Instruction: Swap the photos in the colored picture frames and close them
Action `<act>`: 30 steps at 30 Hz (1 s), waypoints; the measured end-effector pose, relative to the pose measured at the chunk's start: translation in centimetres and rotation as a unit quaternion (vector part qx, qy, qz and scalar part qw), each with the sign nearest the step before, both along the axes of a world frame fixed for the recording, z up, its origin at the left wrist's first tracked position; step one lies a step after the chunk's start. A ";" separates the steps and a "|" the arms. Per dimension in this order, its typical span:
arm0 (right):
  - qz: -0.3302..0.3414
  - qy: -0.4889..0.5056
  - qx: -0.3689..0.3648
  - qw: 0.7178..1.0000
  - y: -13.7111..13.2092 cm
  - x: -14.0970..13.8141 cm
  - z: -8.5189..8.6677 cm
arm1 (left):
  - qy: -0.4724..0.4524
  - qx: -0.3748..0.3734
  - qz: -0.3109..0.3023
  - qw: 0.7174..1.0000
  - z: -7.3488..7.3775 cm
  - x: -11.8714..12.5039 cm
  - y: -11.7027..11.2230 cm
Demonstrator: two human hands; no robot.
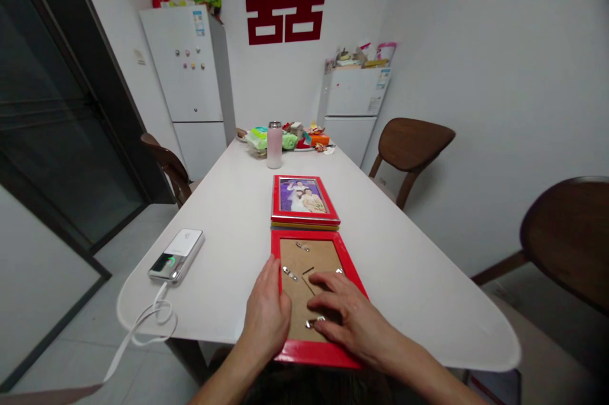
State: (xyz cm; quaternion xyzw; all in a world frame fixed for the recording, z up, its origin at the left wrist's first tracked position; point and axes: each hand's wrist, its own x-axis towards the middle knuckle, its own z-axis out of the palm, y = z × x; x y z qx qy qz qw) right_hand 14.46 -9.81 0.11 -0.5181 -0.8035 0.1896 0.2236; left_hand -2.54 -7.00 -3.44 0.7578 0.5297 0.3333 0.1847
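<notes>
1. The left hand (267,310) has its fingers together along the left rim of one red frame (320,256), back-up at the table's (409,284) near edge; whether they grip, I can't tell
2. The right hand's (349,310) fingers, loosely spread, touch the backing (299,297)
3. I count four metal clips (290,273)

On the white surface (409,284): red frame (301,294), back up, at the near edge; stacked frames (304,199) just beyond; farther off, pink bottle (275,146) before packets (289,140); left, device (178,256).
</notes>
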 end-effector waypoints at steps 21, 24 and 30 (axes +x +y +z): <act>-0.074 0.056 0.081 0.992 0.6 -2.4 3.6 | -0.334 -0.186 -0.006 0.924 4.7 -2.0 1.1; -0.095 0.060 0.083 0.990 0.9 -1.2 2.9 | -0.369 -0.211 0.020 0.905 4.9 -4.8 1.6; -0.201 -0.075 0.054 0.975 1.9 2.8 -0.2 | -0.354 -0.254 0.068 0.897 3.9 -10.1 2.6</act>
